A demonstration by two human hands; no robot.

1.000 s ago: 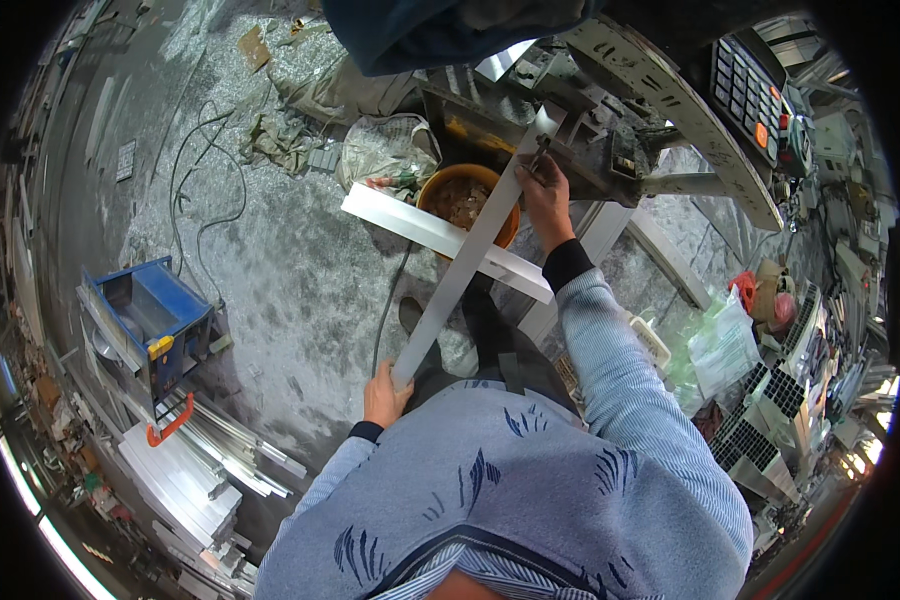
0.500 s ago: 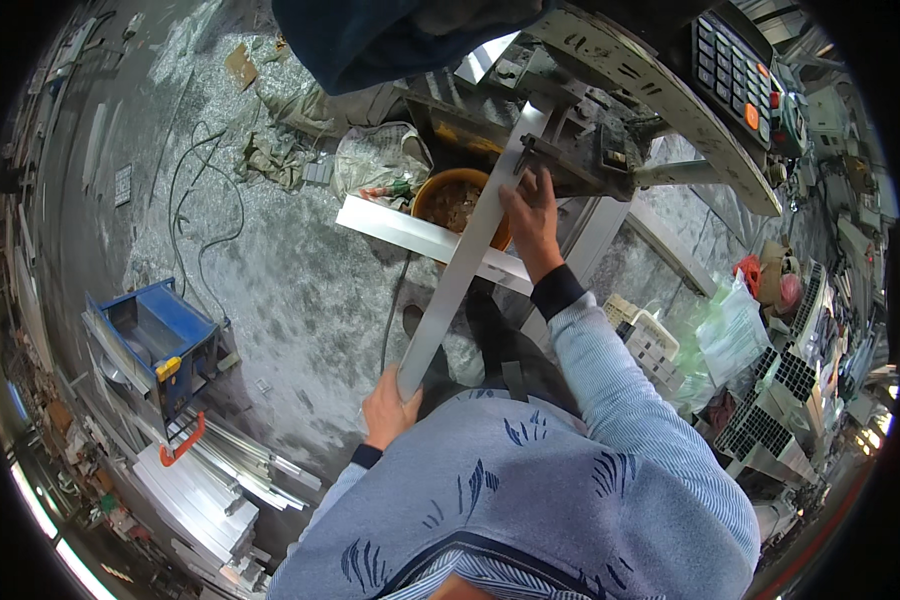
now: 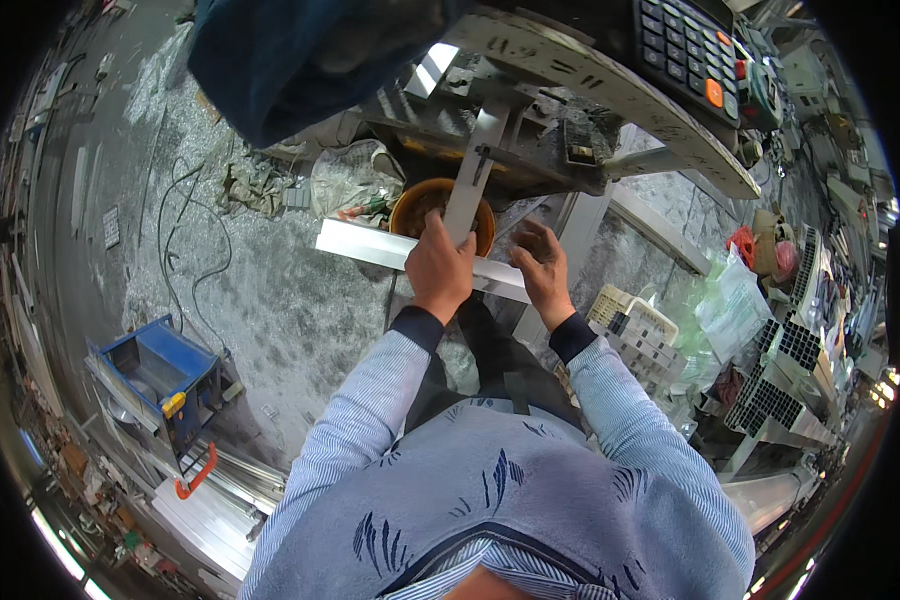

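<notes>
A silver metal bar (image 3: 476, 160) reaches into the dark machine (image 3: 540, 170) ahead of me, its far end among the metal parts. My left hand (image 3: 442, 268) is closed round the bar's near end. Just to the right, my right hand (image 3: 543, 272) is off the bar, fingers loosely bent and apart, with nothing visible in it. A second silver bar (image 3: 362, 243) lies crosswise beneath, partly hidden by my left hand. Behind it stands an orange bucket (image 3: 402, 212) with scraps inside.
A calculator (image 3: 685, 45) rests on the worn beam (image 3: 590, 75) at upper right. Dark blue cloth (image 3: 300, 60) covers the upper left. A blue metal stand (image 3: 165, 360) is at left, and a cream plastic basket (image 3: 635, 315) at right. A cable (image 3: 195, 250) trails over the floor.
The bar has moved forward, farther into the machine. My left hand has come up with its near end, while my right hand has let go and dropped back slightly.
</notes>
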